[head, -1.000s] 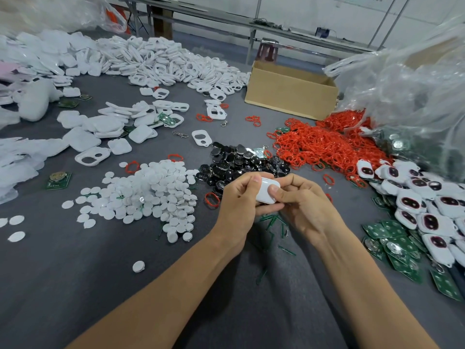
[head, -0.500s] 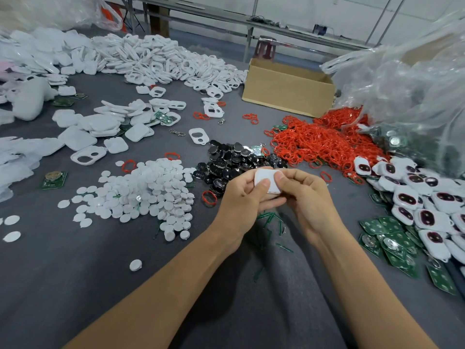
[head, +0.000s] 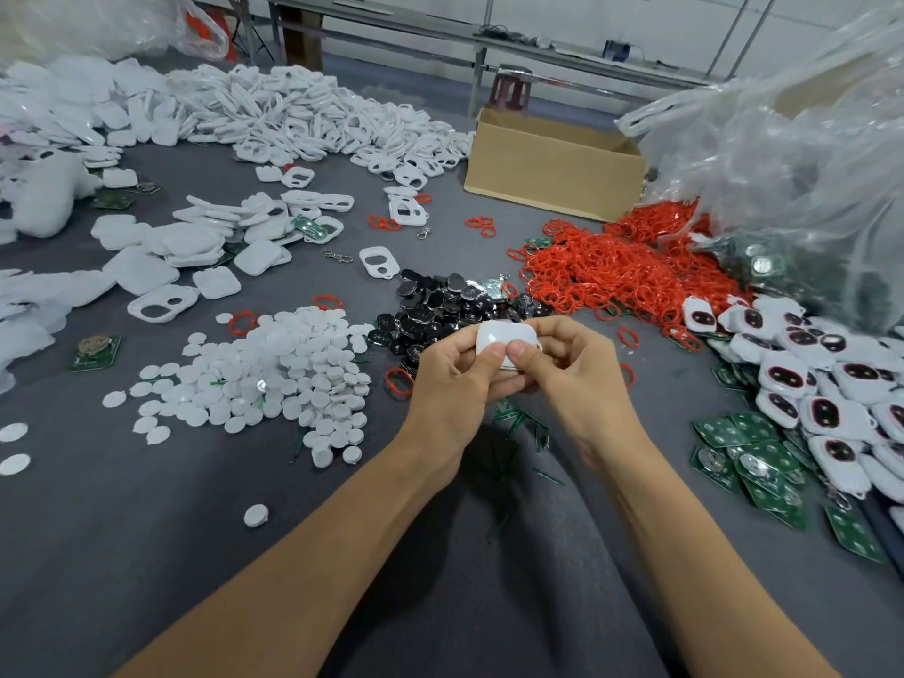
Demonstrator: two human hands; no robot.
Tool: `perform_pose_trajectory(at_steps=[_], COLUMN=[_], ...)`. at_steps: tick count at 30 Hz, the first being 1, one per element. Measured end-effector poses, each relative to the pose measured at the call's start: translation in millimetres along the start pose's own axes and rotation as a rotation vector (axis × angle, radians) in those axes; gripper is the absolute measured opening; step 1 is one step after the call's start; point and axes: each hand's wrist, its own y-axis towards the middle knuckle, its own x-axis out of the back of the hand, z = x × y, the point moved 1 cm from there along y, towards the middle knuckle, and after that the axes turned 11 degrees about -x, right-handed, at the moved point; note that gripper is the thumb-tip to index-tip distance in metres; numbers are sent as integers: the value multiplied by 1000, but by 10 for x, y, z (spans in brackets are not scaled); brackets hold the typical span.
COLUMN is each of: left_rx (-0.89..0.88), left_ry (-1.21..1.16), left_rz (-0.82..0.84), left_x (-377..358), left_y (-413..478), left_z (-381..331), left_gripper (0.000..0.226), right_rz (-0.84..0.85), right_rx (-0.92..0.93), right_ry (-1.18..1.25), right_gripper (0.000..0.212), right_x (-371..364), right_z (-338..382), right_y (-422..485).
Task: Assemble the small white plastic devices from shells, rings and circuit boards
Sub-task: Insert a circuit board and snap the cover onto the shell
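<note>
Both hands hold one small white device (head: 504, 336) above the middle of the grey table. My left hand (head: 452, 384) grips its left side, thumb pressed on the top face. My right hand (head: 570, 369) grips the right side, thumb beside the other thumb. The device's underside is hidden by my fingers. Red rings (head: 616, 271) lie in a heap behind my hands to the right. Green circuit boards (head: 753, 462) lie at the right. White shells (head: 313, 115) are heaped at the back left.
White round caps (head: 288, 374) are piled left of my hands, and black button pieces (head: 440, 305) lie just behind them. Assembled devices (head: 822, 384) fill the right edge. A cardboard box (head: 553, 173) and clear plastic bags (head: 792, 154) stand at the back right.
The device has turned in my hands, and both thumbs have come together on its top face. My hands stay at the same spot over the table.
</note>
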Motion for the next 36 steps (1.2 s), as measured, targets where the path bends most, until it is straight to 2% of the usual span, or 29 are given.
perform_pose_trajectory(at_steps=[5,13,18,23,25,28,31,32,34,36], left_rx=[18,16,45,39,36,41,89,109,127,120], left_ry=[-49,50,33,1,-28,-62,-157,-212,-257,-238], left_rz=[-4,0,-77,-132,-138,-139,-91,-76,-64,-76], left_x=[7,26,6,11,1,1,-4,-8,4,30], left_y=[27,15,21,39,39,46,44,45,61,83], left_z=[-7,12,39,61,59,50,38,34,23,14], left_gripper=[31,21,19,21,21,23,46,48,36,27], right_rz=[120,222,149,-11,-86,-175,-285,-325,-361,-323], right_rx=[-73,-125,-42,43,121,334,540,592,635,620], right_ry=[117,155,3,-260,-338,-385,-478,-517,-536,-495], right_gripper=[19,10,8,9,9,8,19,26,35,39], right_x=[48,27,-15,-65,-65,-84,-79,-77,-73,-78], right_z=[-14,9,22,-43,-75,-76,-81,-86,-89,-88], right_y=[-24,-69,-56,-19,-12,-58,-94,-100,-110,-125])
